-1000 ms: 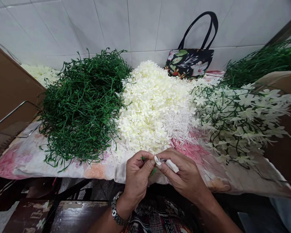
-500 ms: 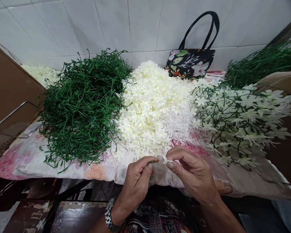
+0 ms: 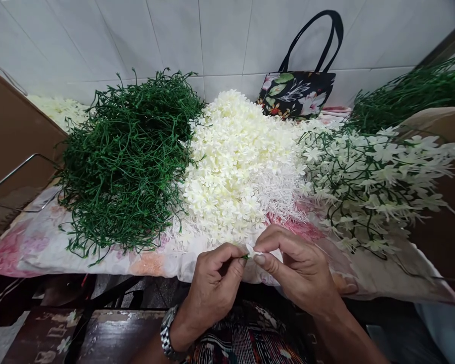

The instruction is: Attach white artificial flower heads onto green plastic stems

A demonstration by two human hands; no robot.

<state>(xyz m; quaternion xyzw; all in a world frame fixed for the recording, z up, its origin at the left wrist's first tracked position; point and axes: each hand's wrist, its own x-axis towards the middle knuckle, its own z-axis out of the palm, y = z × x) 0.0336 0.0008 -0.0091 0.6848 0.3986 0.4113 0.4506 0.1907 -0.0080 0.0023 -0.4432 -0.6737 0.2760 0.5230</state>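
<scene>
Left hand (image 3: 218, 280): pinches stem (image 3: 245, 257)
Right hand (image 3: 293, 268): pinches blossom (image 3: 250, 249)
Flowered: sprays (image 3: 379, 182), frame right
Unjoined: bare stems (image 3: 125, 167) left, loose blossoms (image 3: 231, 162) centre

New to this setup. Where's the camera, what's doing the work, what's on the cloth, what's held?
No machine here: one camera worn on a person's head looks forward and down at their bare hands. On the floral cloth, from left to right, lie a heap of green stems, a pile of cream flowers with white thread-like pieces beside it, and white flowers on green stems. A floral bag stands behind. The left hand pinches a small green piece; the right hand pinches a small white piece close to it.
</scene>
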